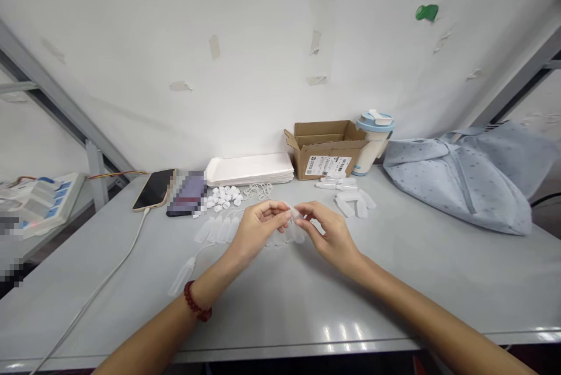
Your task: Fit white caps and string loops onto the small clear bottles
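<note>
together, left hand and right hand pinch one small clear bottle, fingertips curled.

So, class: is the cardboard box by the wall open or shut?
Open: the cardboard box has its top flaps spread outward.

Grey table, brown cardboard box, pale blue star-dotted bag, red bead bracelet
</note>
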The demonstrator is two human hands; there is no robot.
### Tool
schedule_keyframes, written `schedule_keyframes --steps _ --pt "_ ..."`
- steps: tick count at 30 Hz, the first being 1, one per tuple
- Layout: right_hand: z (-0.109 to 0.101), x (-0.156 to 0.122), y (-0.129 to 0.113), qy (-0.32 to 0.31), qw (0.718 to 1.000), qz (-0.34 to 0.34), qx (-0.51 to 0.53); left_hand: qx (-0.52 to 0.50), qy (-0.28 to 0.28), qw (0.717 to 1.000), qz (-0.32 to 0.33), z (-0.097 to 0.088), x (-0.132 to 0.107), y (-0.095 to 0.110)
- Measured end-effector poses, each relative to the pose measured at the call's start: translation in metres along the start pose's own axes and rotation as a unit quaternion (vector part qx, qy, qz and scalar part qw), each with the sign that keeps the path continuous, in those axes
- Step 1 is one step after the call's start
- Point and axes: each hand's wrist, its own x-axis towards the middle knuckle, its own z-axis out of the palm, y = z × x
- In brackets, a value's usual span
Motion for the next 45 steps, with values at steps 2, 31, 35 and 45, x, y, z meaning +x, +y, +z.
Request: schedule_keyframes --steps 2,31,35,45 --pt "0.000 0.000 0.000 0.011 1.000 -0.004 -0.006 0.018 -0.002 1.000 -0.001 0.000 -0.001 0.000" --pt "0.003 -0.002 0.000 0.018 0.995 0.068 0.071 0.094 -0.003 0.992 0.089 -0.004 -0.001 -0.002" --pt "0.004 -0.002 0.001 0.019 0.991 0.098 0.089 0.143 0.025 0.983 0.115 -0.001 -0.003 -0.005" --pt "0.001 0.003 -0.002 -0.004 0.936 0.243 0.256 0.442 -0.030 0.790 0.424 -0.001 -0.009 -0.012"
